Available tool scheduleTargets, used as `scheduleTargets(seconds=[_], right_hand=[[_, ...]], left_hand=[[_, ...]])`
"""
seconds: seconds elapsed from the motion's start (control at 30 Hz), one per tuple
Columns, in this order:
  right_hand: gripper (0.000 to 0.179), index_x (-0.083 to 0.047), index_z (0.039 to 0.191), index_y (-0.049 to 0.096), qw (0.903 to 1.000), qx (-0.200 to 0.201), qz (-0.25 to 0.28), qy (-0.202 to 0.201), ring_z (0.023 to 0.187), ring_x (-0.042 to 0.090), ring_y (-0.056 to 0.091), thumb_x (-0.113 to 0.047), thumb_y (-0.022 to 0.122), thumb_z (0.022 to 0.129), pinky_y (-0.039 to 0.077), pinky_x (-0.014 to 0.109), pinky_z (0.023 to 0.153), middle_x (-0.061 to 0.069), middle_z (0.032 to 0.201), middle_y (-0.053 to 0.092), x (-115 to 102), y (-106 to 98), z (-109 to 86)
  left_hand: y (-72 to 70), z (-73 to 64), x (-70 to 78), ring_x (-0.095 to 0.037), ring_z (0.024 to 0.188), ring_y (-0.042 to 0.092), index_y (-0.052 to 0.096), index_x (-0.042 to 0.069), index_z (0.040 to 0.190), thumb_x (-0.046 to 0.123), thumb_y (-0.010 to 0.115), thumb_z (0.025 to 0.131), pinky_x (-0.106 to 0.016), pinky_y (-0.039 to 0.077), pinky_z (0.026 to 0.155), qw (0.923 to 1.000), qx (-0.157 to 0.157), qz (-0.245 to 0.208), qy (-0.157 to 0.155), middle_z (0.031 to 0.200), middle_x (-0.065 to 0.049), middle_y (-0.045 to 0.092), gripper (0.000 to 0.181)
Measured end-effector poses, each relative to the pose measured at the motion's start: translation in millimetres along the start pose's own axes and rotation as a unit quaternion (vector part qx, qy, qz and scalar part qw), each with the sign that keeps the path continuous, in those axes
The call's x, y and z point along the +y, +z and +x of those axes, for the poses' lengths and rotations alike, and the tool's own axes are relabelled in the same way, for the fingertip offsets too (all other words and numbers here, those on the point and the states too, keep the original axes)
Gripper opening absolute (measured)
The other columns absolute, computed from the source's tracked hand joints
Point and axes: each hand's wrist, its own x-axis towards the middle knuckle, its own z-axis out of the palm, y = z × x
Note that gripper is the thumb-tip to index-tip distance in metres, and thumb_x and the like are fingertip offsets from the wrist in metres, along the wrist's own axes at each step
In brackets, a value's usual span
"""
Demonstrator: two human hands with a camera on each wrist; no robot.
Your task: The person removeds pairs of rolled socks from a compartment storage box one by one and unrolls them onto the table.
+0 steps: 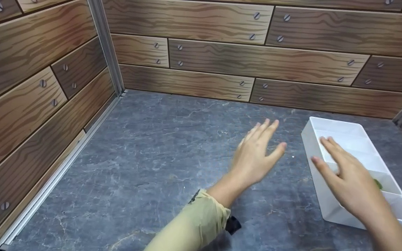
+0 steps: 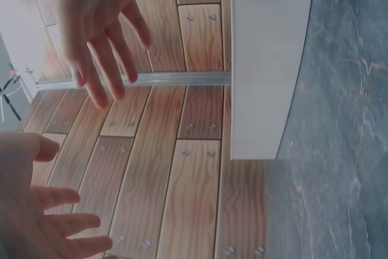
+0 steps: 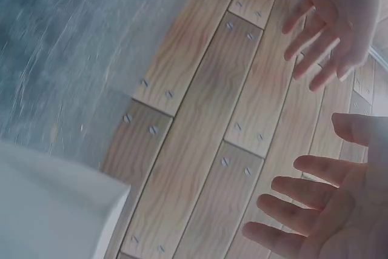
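My left hand [image 1: 253, 157] hovers over the grey marbled tabletop, its fingers spread and nothing in them. To the right, my right hand [image 1: 352, 177] hangs over the near left side of a white divided box [image 1: 352, 139], also with extended fingers and no object held. Part of the box's near half is hidden behind that hand. A small green thing [image 1: 378, 183] peeks out in a middle compartment; its kind cannot be made out. In the left wrist view, the box's wall [image 2: 267, 65] stands beyond both hands.
Wood-patterned panels [image 1: 201, 52] enclose the table [image 1: 145, 167] at the back and left, joined by a metal corner post [image 1: 106, 45]. A metal rail [image 1: 61, 170] runs along the left edge. A black piece [image 1: 233, 225] shows beside the left sleeve.
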Motion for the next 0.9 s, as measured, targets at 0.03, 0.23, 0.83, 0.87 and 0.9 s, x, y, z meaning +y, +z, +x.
scheduleTargets(seconds=[0.03,0.23,0.83,0.87,0.9], right_hand=[[0.057,-0.016,0.143,0.028,1.0000,0.006,0.000,0.003,0.123,0.048,0.031,-0.039,0.044,0.093,0.020,0.066,0.094,0.020,0.145,0.024,2,-3,-2.9],[0.053,-0.018,0.142,0.032,0.9995,0.020,-0.006,0.024,0.122,0.053,0.026,-0.036,0.044,0.094,0.018,0.067,0.092,0.021,0.143,0.028,17,-13,-18.1],[0.053,-0.006,0.136,0.040,0.9912,0.024,-0.072,0.108,0.103,0.058,0.039,-0.039,0.043,0.094,0.031,0.065,0.075,0.036,0.118,0.047,55,-22,-43.2],[0.053,-0.004,0.134,0.042,0.9909,0.026,-0.072,0.110,0.103,0.058,0.040,-0.038,0.043,0.094,0.033,0.064,0.075,0.036,0.117,0.048,57,-22,-43.9],[0.052,-0.003,0.132,0.044,0.9910,0.028,-0.071,0.110,0.103,0.057,0.041,-0.037,0.044,0.093,0.035,0.063,0.074,0.036,0.115,0.049,59,-22,-44.9]], left_hand=[[1.3,-0.6,0.8,-0.013,0.135,0.021,0.024,0.032,0.142,0.053,0.033,0.092,-0.038,0.022,0.107,1.0000,0.000,-0.001,0.003,0.147,0.008,0.022,0.055],[9.5,-5.2,5.3,-0.013,0.133,0.025,0.027,0.034,0.141,0.052,0.034,0.092,-0.040,0.027,0.104,0.9998,-0.004,-0.016,0.005,0.146,0.011,0.024,0.053],[35.9,-17.9,17.7,-0.011,0.127,0.036,0.036,0.030,0.137,0.046,0.037,0.093,-0.033,0.030,0.103,0.9972,-0.021,-0.058,0.041,0.140,0.013,0.036,0.047],[37.8,-18.3,18.6,-0.010,0.127,0.036,0.038,0.029,0.137,0.045,0.038,0.093,-0.031,0.030,0.103,0.9972,-0.018,-0.056,0.047,0.138,0.013,0.039,0.046],[39.8,-18.8,19.5,-0.009,0.126,0.037,0.040,0.027,0.136,0.044,0.038,0.093,-0.030,0.030,0.103,0.9969,-0.017,-0.057,0.052,0.137,0.013,0.040,0.046]])
